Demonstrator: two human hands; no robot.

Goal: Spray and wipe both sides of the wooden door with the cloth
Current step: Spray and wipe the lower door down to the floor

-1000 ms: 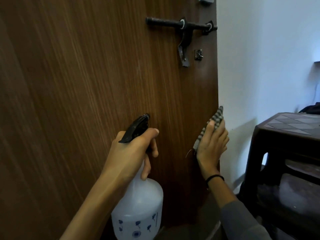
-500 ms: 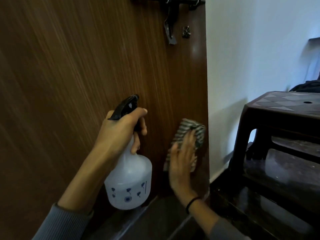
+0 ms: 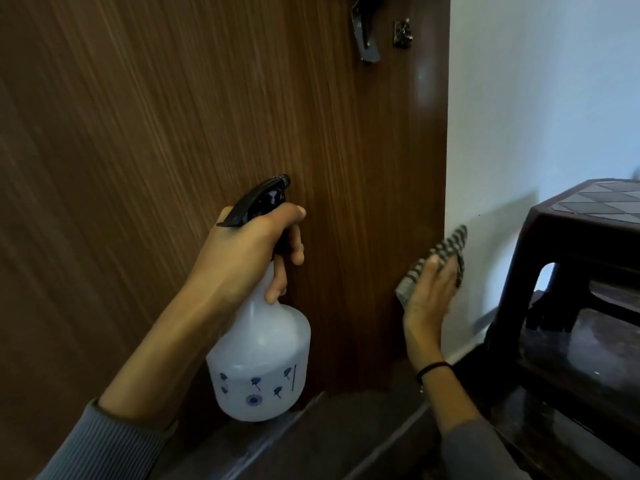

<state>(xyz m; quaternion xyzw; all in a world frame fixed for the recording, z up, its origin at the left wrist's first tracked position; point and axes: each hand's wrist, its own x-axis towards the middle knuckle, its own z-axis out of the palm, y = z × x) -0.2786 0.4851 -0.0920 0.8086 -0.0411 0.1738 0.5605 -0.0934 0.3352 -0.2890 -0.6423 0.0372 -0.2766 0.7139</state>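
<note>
A: Left side first. What is being recorded?

B: The wooden door [image 3: 173, 133] is filling the left and centre of the view. A spray bottle [image 3: 259, 358] is being held upright by the left hand [image 3: 242, 258], fingers wrapped around its neck, one finger lying by the black trigger head [image 3: 259, 202], nozzle close to the door face.

A: And to the right?

B: A striped cloth [image 3: 446, 251] is being pressed flat against the door's right edge by the right hand [image 3: 427, 299], fingers extended over it. A black band [image 3: 433, 368] is being worn on that wrist. A dark stool [image 3: 571, 244] is standing beside the white wall [image 3: 536, 98].
</note>
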